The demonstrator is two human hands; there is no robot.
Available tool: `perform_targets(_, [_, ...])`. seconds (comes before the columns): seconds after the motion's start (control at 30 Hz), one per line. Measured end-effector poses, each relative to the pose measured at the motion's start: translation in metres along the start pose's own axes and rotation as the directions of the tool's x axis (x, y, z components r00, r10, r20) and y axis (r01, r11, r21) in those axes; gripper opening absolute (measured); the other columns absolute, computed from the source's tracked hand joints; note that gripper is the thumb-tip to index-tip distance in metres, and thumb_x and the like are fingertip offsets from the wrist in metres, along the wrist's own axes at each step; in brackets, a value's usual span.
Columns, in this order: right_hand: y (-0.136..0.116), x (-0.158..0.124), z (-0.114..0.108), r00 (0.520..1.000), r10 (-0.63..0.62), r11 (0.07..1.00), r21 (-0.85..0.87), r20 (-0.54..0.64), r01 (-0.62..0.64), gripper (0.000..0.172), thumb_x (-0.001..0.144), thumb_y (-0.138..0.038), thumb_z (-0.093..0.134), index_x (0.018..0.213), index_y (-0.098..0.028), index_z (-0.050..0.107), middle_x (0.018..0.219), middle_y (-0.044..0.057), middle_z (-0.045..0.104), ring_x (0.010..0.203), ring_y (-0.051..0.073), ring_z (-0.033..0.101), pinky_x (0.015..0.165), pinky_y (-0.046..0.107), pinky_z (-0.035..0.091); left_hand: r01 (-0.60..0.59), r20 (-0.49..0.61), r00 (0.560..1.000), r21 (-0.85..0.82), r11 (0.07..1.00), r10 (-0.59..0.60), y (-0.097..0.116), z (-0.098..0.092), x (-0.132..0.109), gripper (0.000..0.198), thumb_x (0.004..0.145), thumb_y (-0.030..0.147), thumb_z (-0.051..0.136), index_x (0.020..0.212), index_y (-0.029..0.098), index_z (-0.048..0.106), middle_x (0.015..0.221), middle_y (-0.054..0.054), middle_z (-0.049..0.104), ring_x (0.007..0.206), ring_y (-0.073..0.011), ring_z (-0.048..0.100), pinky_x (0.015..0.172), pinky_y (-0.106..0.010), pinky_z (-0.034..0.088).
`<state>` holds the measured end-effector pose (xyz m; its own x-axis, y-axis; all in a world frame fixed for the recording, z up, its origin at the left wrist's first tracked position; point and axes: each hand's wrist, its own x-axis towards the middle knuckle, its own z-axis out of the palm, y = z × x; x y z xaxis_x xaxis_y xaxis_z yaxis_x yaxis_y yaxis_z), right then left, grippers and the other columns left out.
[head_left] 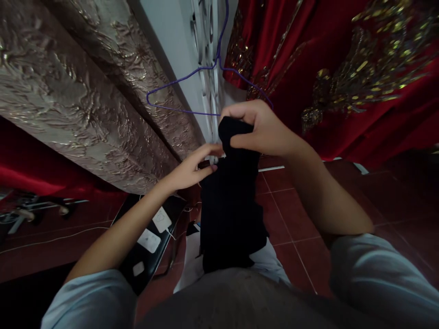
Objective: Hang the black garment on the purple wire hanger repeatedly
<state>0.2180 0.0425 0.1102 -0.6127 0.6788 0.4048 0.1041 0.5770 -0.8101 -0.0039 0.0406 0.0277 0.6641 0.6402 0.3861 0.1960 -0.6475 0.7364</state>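
One right hand (262,125) pinching black cloth (233,196) near its top | left hand (192,171) at cloth's left edge, cannot tell if gripping | cloth before white trousers (190,258) | purple hanger (181,79) behind right hand | beige fabric (99,96) left, red fabric (291,96) right

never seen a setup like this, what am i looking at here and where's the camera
There's no machine: one picture, from a camera worn on a person's head, looking down at their bare hands. The right hand grips the top of a black cloth. The left hand is at its left edge; whether it grips is unclear. Beyond is a purple hanger. At lower left, three white items lie on a black surface. Red fabric with gold sequins hangs on the right.
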Motion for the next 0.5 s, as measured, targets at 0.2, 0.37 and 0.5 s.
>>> perform_targets(0.2, [0.007, 0.003, 0.014, 0.995, -0.053, 0.999, -0.003, 0.088, 0.054, 0.014, 0.072, -0.006, 0.058, 0.081, -0.017, 0.056, 0.081, -0.001, 0.057, 0.079, 0.012, 0.054, 0.074, 0.025, 0.047, -0.017, -0.098, 0.995, -0.054, 0.998, 0.011, 0.009, -0.001, 0.006, 0.036, 0.097, 0.043, 0.067, 0.123, 0.019, 0.061, 0.110, -0.007, 0.068, 0.106, -0.0234, 0.069, 0.091, -0.035, 0.058])
perform_targets(0.37, [-0.003, -0.009, -0.011, 0.998, 0.025, 0.995, -0.090, -0.056, -0.030, 0.016, 0.073, -0.003, 0.061, 0.078, -0.018, 0.057, 0.076, -0.001, 0.056, 0.074, 0.013, 0.055, 0.070, 0.026, 0.048, 0.022, 0.220, 0.968, 0.416, 0.909, -0.123, -0.023, -0.016, -0.015, 0.039, 0.105, 0.045, 0.049, 0.088, 0.016, 0.068, 0.078, -0.004, 0.068, 0.089, -0.0227, 0.070, 0.115, -0.050, 0.044])
perform_targets(0.5, [0.015, -0.005, -0.036, 0.966, -0.005, 0.969, -0.240, -0.257, -0.059, 0.020, 0.073, -0.003, 0.067, 0.084, -0.019, 0.064, 0.084, 0.002, 0.065, 0.086, 0.020, 0.063, 0.086, 0.035, 0.055, 0.099, 0.213, 0.915, 0.705, 0.702, -0.342, -0.063, -0.048, -0.044, 0.045, 0.104, 0.051, 0.044, 0.091, 0.016, 0.069, 0.084, -0.009, 0.072, 0.082, -0.0260, 0.071, 0.110, -0.052, 0.045])
